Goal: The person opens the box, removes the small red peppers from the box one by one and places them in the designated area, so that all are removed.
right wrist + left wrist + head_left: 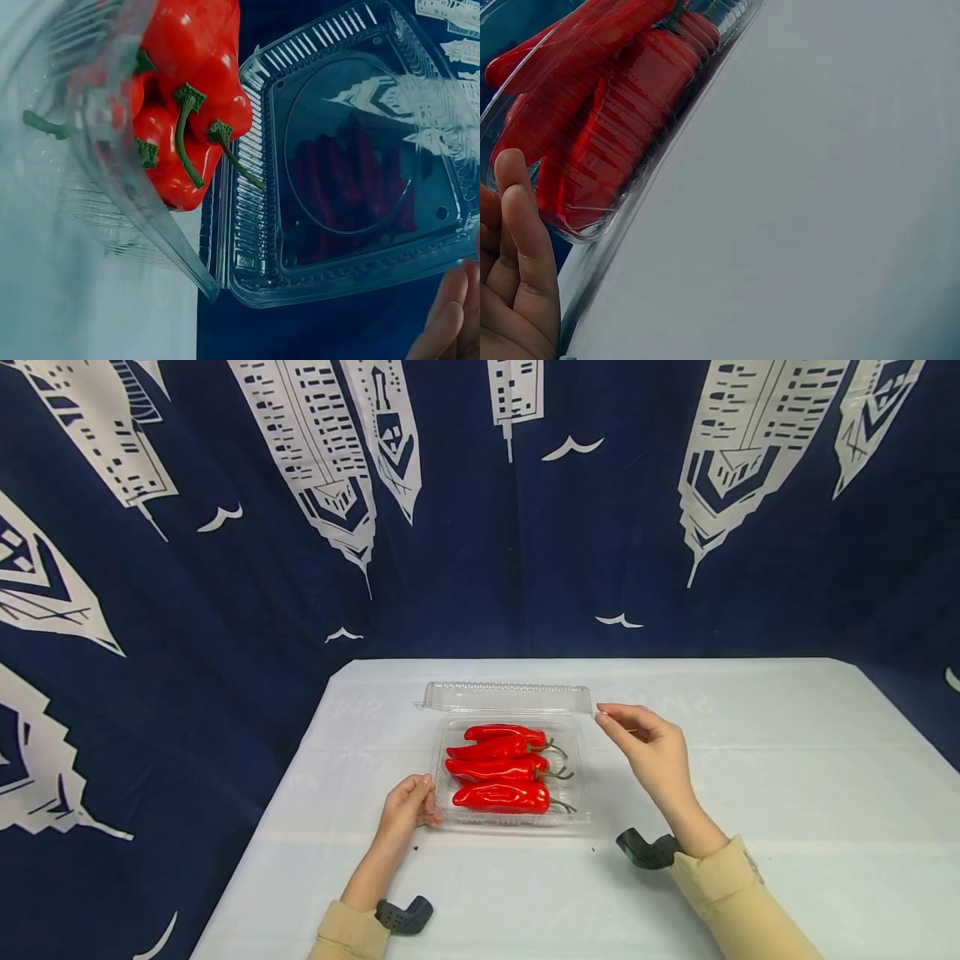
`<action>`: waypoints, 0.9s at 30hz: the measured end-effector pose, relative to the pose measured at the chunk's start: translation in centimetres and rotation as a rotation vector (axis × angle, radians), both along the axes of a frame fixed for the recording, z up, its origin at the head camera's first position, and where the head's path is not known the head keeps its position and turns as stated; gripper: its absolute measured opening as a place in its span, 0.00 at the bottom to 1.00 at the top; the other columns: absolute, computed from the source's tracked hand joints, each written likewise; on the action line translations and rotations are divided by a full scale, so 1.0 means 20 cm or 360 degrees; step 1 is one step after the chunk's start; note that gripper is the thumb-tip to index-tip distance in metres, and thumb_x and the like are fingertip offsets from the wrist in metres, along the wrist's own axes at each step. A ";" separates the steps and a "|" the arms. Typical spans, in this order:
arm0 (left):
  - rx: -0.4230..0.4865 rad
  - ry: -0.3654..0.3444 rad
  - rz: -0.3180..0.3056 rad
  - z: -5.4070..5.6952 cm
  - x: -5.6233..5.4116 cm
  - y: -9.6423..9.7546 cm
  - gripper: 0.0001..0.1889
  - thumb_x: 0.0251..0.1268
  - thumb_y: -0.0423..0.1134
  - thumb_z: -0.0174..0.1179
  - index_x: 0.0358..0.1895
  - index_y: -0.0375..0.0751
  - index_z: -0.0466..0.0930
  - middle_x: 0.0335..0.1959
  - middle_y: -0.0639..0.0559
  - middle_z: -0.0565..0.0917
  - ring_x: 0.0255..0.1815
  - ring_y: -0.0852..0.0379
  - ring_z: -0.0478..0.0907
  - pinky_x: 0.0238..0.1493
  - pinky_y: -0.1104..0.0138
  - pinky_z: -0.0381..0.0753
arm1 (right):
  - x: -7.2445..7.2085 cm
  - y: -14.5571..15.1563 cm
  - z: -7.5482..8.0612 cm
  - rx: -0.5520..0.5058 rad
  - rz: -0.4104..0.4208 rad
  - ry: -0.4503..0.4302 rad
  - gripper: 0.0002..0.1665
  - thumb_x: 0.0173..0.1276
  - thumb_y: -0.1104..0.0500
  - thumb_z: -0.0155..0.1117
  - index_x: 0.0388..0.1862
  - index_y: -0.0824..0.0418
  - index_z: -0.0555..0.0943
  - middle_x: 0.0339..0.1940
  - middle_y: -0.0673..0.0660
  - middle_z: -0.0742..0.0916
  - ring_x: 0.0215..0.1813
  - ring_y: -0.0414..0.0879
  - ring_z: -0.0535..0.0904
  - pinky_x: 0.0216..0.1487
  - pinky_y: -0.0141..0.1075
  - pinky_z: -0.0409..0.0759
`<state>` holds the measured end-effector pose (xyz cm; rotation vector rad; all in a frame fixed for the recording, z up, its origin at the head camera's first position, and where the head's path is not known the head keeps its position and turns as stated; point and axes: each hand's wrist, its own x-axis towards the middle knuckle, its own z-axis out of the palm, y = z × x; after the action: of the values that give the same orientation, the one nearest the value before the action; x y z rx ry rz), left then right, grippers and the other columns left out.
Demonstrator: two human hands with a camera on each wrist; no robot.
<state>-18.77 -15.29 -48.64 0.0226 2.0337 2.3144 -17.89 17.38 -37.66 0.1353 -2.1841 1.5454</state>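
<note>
A clear plastic clamshell container [585,777] lies on the table with several red chili peppers [501,797] inside, their green stems pointing right. The container's hinged lid [507,697] stands raised along the far side; in the right wrist view the lid [345,150] shows its ribbed rim and a faint reflection of the peppers. My left hand [408,806] holds the container's left edge with curled fingers; in the left wrist view those fingers [532,240] lie against its wall. At the lid's right corner, my right hand [651,752] pinches the edge between thumb and fingers.
A white cloth covers the table [787,793]. Behind and to the left hangs a dark blue curtain [465,593] printed with white buildings. Black wrist bands [648,849] sit at both sleeve cuffs. Tiny dark specks dot the cloth in front of the container.
</note>
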 end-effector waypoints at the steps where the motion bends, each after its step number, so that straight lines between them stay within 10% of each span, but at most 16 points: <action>1: -0.0002 0.0000 -0.0001 0.00 0.00 0.00 0.11 0.72 0.38 0.49 0.33 0.32 0.67 0.17 0.51 0.69 0.17 0.59 0.76 0.21 0.71 0.78 | 0.00 -0.01 0.02 0.0017 -0.0015 0.0027 0.13 0.62 0.62 0.67 0.44 0.65 0.83 0.37 0.43 0.85 0.37 0.30 0.78 0.36 0.22 0.75; 5: -0.0008 -0.0004 -0.0002 0.01 0.00 0.00 0.11 0.72 0.38 0.49 0.33 0.32 0.67 0.17 0.51 0.69 0.17 0.59 0.76 0.21 0.71 0.78 | 0.00 -0.05 0.08 0.0010 -0.0056 0.0122 0.11 0.60 0.67 0.66 0.42 0.69 0.83 0.38 0.51 0.84 0.38 0.30 0.76 0.37 0.21 0.74; 27: -0.0002 -0.0010 -0.0025 0.01 0.00 0.00 0.11 0.72 0.38 0.48 0.32 0.35 0.67 0.17 0.51 0.68 0.16 0.60 0.75 0.21 0.71 0.77 | -0.30 0.00 -0.11 0.0019 -0.0076 0.0031 0.14 0.63 0.57 0.66 0.43 0.64 0.84 0.43 0.59 0.86 0.40 0.28 0.76 0.38 0.22 0.74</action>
<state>-18.73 -15.29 -48.41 0.0313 2.0248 2.3009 -23.95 17.42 -39.85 0.1006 -2.1659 1.4990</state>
